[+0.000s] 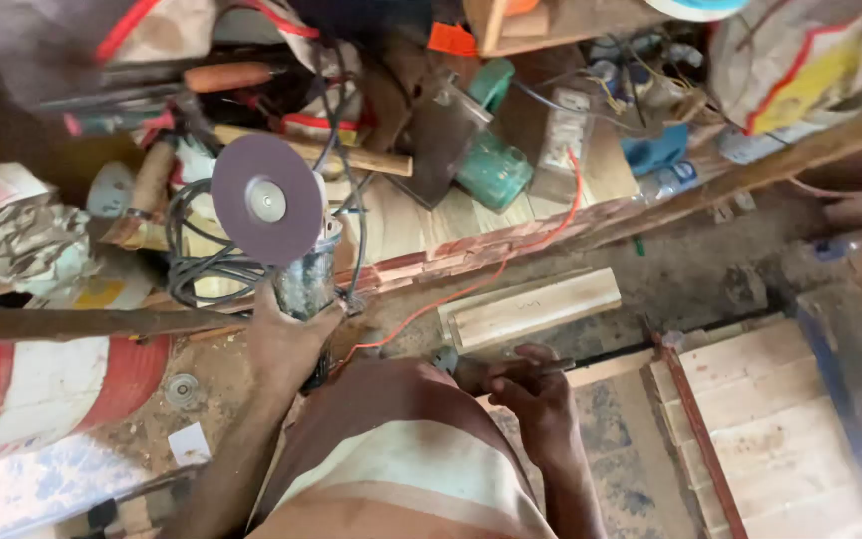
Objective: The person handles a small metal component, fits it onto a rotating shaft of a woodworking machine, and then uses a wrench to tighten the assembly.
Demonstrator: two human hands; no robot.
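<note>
My left hand point(286, 339) grips the body of an angle grinder point(306, 274), holding it upright so its round purple-brown disc point(266, 200) faces the camera. The grinder's black cable point(202, 262) lies coiled just left of it. My right hand point(531, 391) is closed on a thin dark metal tool point(511, 371), likely a wrench, held low above my lap. A striped brown and cream cloth point(401, 459) covers my legs at the bottom centre.
A pale moulded wood block point(531, 307) lies on the dusty floor. A slatted wooden frame point(770, 419) is at the right. A cluttered shelf point(451, 215) holds a green power tool point(493, 165), wooden handles, and an orange wire point(491, 269). A red-and-white sack point(42, 389) is at the left.
</note>
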